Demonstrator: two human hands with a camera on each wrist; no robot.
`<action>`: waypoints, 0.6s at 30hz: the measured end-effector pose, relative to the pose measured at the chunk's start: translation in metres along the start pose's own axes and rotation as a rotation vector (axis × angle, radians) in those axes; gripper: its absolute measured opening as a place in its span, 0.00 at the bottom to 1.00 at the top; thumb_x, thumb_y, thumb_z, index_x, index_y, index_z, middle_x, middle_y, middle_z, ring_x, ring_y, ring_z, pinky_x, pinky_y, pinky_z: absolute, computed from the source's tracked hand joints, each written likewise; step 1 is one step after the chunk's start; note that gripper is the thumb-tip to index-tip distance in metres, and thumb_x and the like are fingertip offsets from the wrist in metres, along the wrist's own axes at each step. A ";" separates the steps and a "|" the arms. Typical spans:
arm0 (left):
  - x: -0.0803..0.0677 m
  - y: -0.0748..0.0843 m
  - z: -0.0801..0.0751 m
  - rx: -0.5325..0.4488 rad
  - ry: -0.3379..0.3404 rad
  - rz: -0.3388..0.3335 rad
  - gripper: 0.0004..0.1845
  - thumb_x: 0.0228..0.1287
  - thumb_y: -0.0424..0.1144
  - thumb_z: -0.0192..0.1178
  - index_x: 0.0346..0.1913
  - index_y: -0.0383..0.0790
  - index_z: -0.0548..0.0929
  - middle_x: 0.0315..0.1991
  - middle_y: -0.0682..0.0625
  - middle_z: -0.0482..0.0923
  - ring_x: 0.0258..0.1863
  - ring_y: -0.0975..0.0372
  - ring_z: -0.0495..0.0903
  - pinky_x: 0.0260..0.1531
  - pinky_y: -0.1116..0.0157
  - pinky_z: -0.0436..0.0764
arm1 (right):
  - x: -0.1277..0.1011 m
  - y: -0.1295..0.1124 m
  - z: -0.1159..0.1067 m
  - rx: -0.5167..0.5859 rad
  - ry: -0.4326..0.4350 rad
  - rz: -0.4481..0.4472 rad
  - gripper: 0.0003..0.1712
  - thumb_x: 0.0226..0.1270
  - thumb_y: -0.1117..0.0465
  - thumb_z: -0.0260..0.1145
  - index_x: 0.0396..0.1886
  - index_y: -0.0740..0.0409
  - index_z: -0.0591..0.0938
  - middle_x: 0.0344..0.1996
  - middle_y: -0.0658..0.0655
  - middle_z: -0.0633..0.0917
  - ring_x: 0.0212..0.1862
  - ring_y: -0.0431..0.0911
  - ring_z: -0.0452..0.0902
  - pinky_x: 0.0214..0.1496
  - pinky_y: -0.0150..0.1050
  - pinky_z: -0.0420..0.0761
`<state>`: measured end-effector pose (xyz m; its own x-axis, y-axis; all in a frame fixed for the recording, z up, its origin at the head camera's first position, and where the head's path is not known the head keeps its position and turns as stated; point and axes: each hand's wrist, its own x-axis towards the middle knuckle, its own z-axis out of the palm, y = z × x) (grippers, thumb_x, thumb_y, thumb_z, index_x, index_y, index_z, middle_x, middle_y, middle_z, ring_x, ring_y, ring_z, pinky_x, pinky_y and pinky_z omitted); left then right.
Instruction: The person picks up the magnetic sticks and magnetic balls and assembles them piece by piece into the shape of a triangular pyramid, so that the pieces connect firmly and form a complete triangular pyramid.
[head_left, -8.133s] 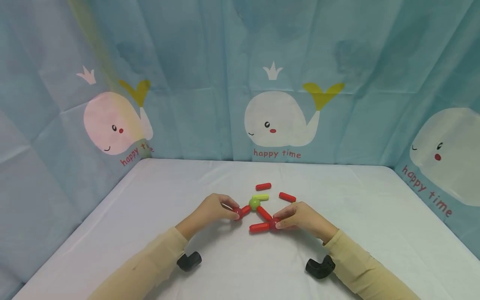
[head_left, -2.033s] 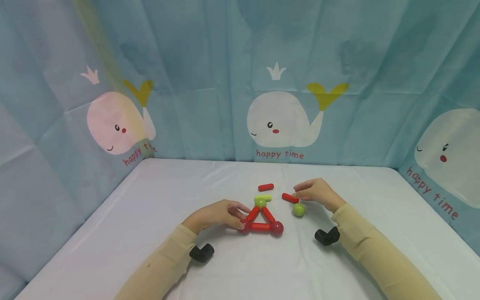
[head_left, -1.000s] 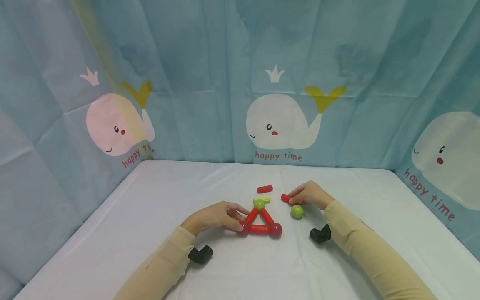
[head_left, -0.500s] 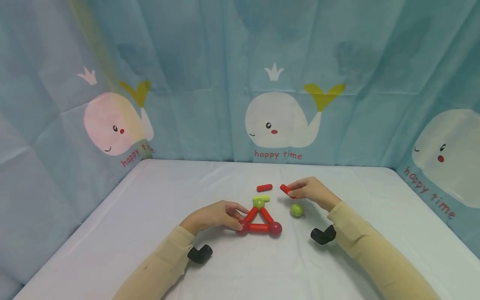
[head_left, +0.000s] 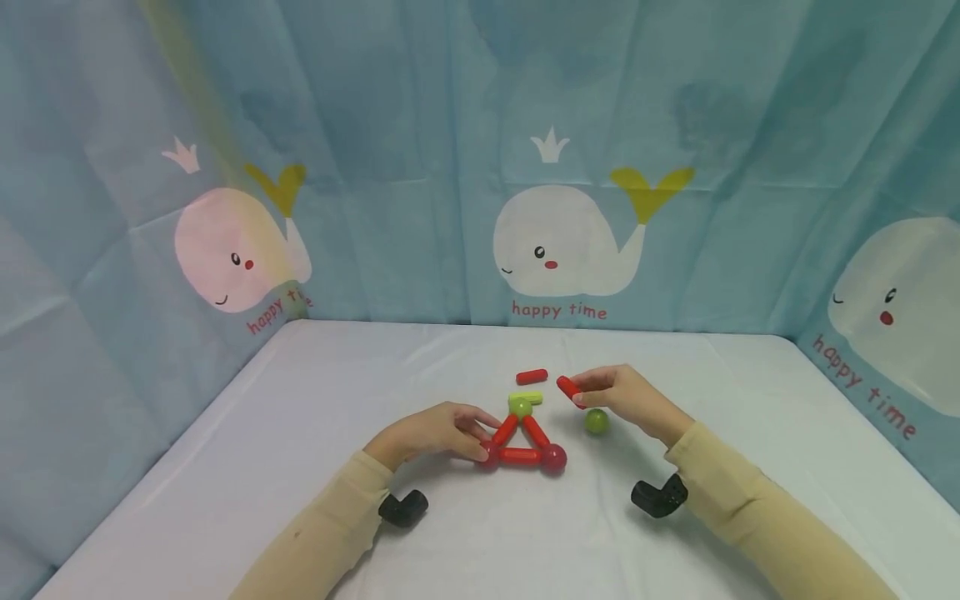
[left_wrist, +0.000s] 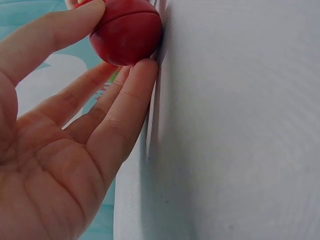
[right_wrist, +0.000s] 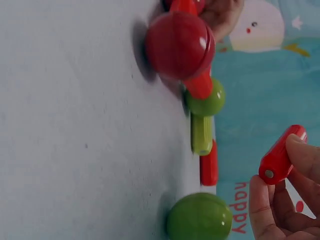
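Three red rods, two red balls and a green ball (head_left: 521, 407) form a flat triangle on the table. My left hand (head_left: 438, 433) pinches the red ball (left_wrist: 127, 32) at its left corner between thumb and fingers. At the right corner sits the other red ball (head_left: 553, 458). My right hand (head_left: 626, 398) pinches a loose red rod (right_wrist: 283, 155), tilted and raised off the table; a small metal dot shows at its end. Below that hand lies a loose green ball (head_left: 597, 422). A yellow-green rod (head_left: 527, 398) lies right behind the triangle's green ball.
Another red rod (head_left: 532, 377) lies farther back on the white table (head_left: 480, 533). A blue curtain (head_left: 405, 167) with whale prints stands behind the table and along its sides. Black wrist pieces (head_left: 403, 508) stick out below both sleeves.
Over the eight seconds, the red rods and balls have been joined into a closed triangle. Within the last second, my right hand has lifted a red rod off the table. The left hand stays put.
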<state>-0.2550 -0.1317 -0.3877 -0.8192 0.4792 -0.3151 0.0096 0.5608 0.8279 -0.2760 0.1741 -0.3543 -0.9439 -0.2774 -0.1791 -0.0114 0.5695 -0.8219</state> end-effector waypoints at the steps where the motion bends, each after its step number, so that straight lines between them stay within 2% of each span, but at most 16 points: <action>1: 0.000 0.000 0.000 0.002 0.000 0.000 0.26 0.57 0.40 0.70 0.60 0.50 0.81 0.49 0.53 0.84 0.48 0.61 0.80 0.54 0.52 0.79 | -0.002 -0.001 0.002 0.005 -0.003 0.000 0.25 0.66 0.56 0.68 0.61 0.59 0.80 0.56 0.60 0.84 0.53 0.48 0.80 0.64 0.57 0.73; 6: 0.000 0.000 0.001 0.006 0.000 0.000 0.26 0.57 0.40 0.70 0.60 0.50 0.81 0.49 0.52 0.83 0.48 0.61 0.80 0.52 0.54 0.80 | -0.009 -0.005 0.009 0.025 -0.024 -0.013 0.25 0.66 0.56 0.68 0.61 0.61 0.79 0.56 0.62 0.83 0.51 0.48 0.80 0.59 0.51 0.77; 11: 0.001 0.000 0.001 0.003 0.007 -0.006 0.25 0.57 0.40 0.70 0.60 0.50 0.81 0.49 0.52 0.83 0.48 0.61 0.80 0.52 0.55 0.80 | -0.014 -0.007 0.013 0.048 -0.045 -0.023 0.25 0.66 0.56 0.68 0.60 0.61 0.79 0.56 0.61 0.83 0.52 0.47 0.80 0.59 0.50 0.78; 18: 0.000 0.001 0.001 -0.007 0.009 -0.009 0.26 0.57 0.40 0.71 0.60 0.50 0.81 0.49 0.51 0.83 0.48 0.60 0.80 0.53 0.53 0.80 | -0.018 -0.005 0.018 0.105 -0.066 -0.056 0.24 0.64 0.57 0.69 0.58 0.63 0.80 0.50 0.58 0.86 0.47 0.44 0.82 0.58 0.49 0.79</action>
<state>-0.2547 -0.1309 -0.3876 -0.8243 0.4679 -0.3188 -0.0018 0.5608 0.8279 -0.2533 0.1619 -0.3564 -0.9188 -0.3593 -0.1636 -0.0258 0.4682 -0.8833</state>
